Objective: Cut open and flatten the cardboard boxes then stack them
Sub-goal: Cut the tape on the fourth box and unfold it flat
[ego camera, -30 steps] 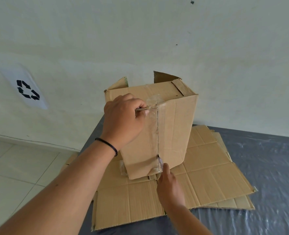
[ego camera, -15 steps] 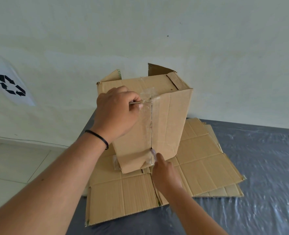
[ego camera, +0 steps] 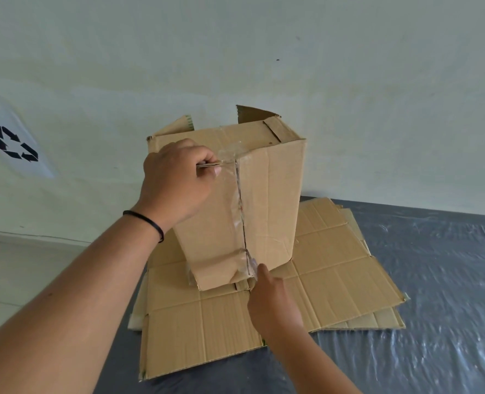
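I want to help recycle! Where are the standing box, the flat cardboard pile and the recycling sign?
standing box [ego camera: 269, 200], head view, on its right front panel.
flat cardboard pile [ego camera: 335, 268], head view, on the top sheet's bare right part.
recycling sign [ego camera: 15, 143], head view, on its black arrows.

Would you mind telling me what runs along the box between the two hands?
In the head view, a taped seam runs down the upright box from the left hand, holding a thin blade, to the right hand.
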A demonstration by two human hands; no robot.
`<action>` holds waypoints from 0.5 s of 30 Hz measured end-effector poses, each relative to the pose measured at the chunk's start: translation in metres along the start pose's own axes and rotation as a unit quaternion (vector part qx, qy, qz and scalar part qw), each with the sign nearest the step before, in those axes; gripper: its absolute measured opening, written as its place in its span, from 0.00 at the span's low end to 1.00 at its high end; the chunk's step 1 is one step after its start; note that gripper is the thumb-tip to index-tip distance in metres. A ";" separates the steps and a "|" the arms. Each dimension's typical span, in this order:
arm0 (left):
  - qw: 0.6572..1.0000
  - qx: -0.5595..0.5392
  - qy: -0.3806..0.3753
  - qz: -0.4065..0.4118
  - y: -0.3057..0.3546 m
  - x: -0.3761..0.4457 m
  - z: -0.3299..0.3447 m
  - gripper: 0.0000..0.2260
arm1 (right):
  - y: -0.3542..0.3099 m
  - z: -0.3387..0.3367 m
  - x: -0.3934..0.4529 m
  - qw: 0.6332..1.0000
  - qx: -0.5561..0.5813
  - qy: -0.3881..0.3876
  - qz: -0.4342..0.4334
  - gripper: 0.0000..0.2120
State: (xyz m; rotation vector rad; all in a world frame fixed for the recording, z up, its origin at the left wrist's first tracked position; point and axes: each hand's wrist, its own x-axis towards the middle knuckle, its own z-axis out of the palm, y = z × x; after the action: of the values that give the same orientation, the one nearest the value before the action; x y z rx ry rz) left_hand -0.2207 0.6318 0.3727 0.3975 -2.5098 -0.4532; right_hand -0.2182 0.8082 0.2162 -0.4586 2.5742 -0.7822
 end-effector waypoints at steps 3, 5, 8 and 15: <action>1.000 -0.001 0.002 0.009 0.001 -0.002 0.004 0.03 | 0.008 0.009 0.009 1.000 0.000 0.021 -0.012 0.18; 1.000 -0.001 0.006 0.013 0.002 -0.003 0.006 0.03 | 0.016 0.016 0.017 0.999 -0.011 0.027 -0.014 0.19; 1.000 -0.007 0.010 0.018 0.002 -0.005 0.007 0.03 | 0.034 0.032 0.019 0.999 -0.021 -0.032 0.035 0.23; 0.998 -0.032 0.010 0.043 -0.004 -0.004 0.007 0.02 | 0.040 0.051 0.022 0.997 -0.028 -0.052 0.054 0.24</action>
State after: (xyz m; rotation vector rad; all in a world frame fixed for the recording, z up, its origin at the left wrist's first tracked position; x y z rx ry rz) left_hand -0.2206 0.6312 0.3634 0.2663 -2.4743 -0.4924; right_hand -0.2209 0.8076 0.1472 -0.3641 2.5054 -0.6330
